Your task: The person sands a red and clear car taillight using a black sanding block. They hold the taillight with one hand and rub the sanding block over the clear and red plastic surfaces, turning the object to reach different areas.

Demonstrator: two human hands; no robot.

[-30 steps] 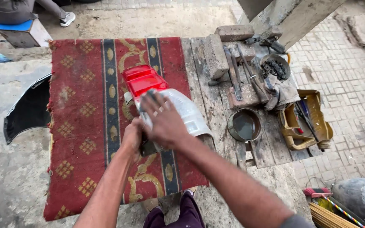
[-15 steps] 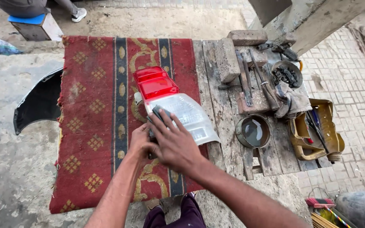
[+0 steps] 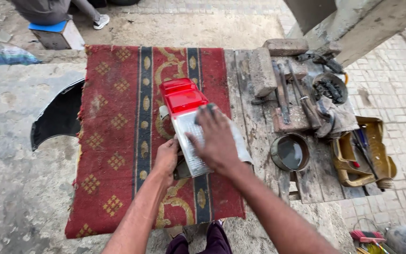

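We see lamp (image 3: 198, 129) lying lengthwise away from us on rug (image 3: 118, 136). Right hand (image 3: 217, 138) flat on lens, fingers spread; left hand (image 3: 167, 159) clamps near corner.

Tail lamp (image 3: 189, 117), red top section and clear ribbed lower part, lies on a red patterned rug (image 3: 118, 141). Right hand (image 3: 217, 138) pressed flat on the lamp's clear part, a dark scrap under the fingertips (image 3: 208, 109). Left hand (image 3: 166, 159) grips the lamp's near left edge. Right of the lamp: wooden pallet (image 3: 254, 127) with a round tin of dark liquid (image 3: 290, 153), hammers and bars (image 3: 287, 94), a brick (image 3: 262, 71). Beyond that, a cut yellow jug (image 3: 381, 164) holding tools. Left of the lamp, past the rug edge, a black curved panel (image 3: 57, 117) on concrete.
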